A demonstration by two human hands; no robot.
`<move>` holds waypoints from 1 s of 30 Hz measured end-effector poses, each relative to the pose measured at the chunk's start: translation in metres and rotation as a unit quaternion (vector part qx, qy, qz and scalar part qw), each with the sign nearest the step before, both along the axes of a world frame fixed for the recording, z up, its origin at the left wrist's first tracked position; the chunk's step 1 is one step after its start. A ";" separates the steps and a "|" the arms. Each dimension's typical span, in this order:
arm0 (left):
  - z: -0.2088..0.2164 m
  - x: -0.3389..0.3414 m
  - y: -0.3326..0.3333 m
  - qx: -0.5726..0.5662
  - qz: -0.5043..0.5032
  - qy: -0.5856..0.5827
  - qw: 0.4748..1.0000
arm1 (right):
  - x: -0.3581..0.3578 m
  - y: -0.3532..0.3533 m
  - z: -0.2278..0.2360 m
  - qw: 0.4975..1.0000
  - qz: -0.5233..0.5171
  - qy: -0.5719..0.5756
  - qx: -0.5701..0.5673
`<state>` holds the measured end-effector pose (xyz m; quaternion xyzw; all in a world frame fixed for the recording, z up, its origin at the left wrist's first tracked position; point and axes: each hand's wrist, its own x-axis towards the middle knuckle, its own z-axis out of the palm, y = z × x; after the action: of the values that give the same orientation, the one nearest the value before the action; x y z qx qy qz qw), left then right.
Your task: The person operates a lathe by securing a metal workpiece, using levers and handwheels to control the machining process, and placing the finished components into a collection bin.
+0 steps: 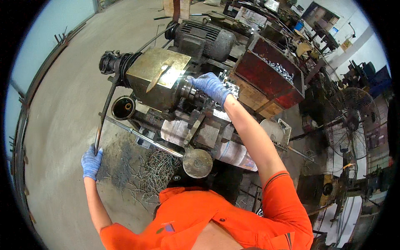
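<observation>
One hand, the left hand in a blue knitted glove, had its fingers wrapped around the lower end of a long dark lever, their tips largely out of sight. The right hand, gloved alike, reached in at the spindle, to the right of the metal housing; its fingers were bent, but whether they pinched a piece or only touched the spindle could not be told, since the glove and a bright glare covered the spot. The lever rose past the housing's left side, its upper joint lost among dark fittings. On the housing's top lay a narrow tan strip, and left of the machine's front stood a round cup, its contents too dark to name. Nearer the body, a bright bar ran toward a round metal disc, beside a tangle of shavings on the floor. Beyond the spindle sat a greasy motor and a red bin of shiny pieces, too small to make out singly. The fan at right blurred into clutter, and the black fisheye rim cut off the room's corners.
</observation>
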<state>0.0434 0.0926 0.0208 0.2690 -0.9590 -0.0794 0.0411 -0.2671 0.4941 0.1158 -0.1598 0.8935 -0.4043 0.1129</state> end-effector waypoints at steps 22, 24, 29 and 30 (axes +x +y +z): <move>-0.010 -0.014 -0.161 -0.293 -0.033 -0.023 0.955 | 0.009 0.010 -0.001 0.998 -0.028 -0.022 -0.054; -0.003 -0.019 -0.155 -0.192 0.010 -0.032 0.981 | 0.024 0.016 0.008 0.999 -0.020 0.036 -0.030; 0.058 -0.073 -0.035 0.043 -0.048 0.243 0.968 | 0.084 0.063 0.036 0.989 -0.027 0.110 -0.089; 0.066 -0.090 -0.005 0.084 -0.087 0.298 0.947 | 0.100 0.073 0.037 0.982 -0.038 0.163 -0.083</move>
<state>-0.0469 0.0880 0.0869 0.1514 -0.9126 -0.2395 0.2948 -0.1671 0.5672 0.1526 -0.1980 0.8686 -0.4498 -0.0635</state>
